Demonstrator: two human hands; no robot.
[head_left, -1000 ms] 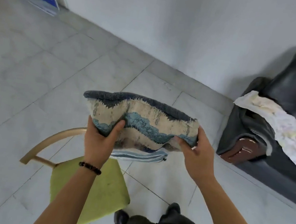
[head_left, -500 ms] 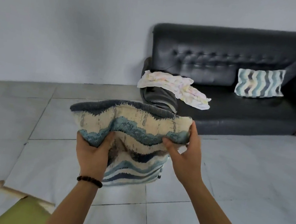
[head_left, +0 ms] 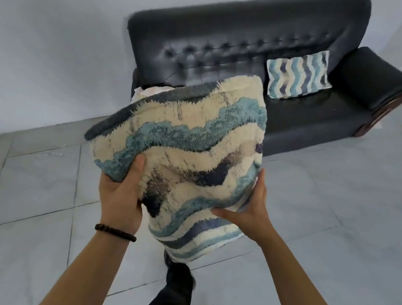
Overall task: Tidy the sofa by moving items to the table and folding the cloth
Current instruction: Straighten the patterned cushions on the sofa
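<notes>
Behind the cushion (head_left: 189, 150), the cloth (head_left: 149, 90) is mostly hidden.

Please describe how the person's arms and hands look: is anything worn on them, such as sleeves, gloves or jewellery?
The left hand and the right hand wear no gloves, and no ring or watch shows. The left forearm and the right forearm show no sleeve. The only thing worn is a dark beaded bracelet round the left wrist.

held cushion (head_left: 187, 150): cream, teal and navy wavy bands | sofa (head_left: 236, 48): black, tufted | sofa cushion (head_left: 299, 74): teal-navy-cream chevron | floor (head_left: 342, 212): pale grey tiles | bracelet (head_left: 115, 232): dark beads
</notes>
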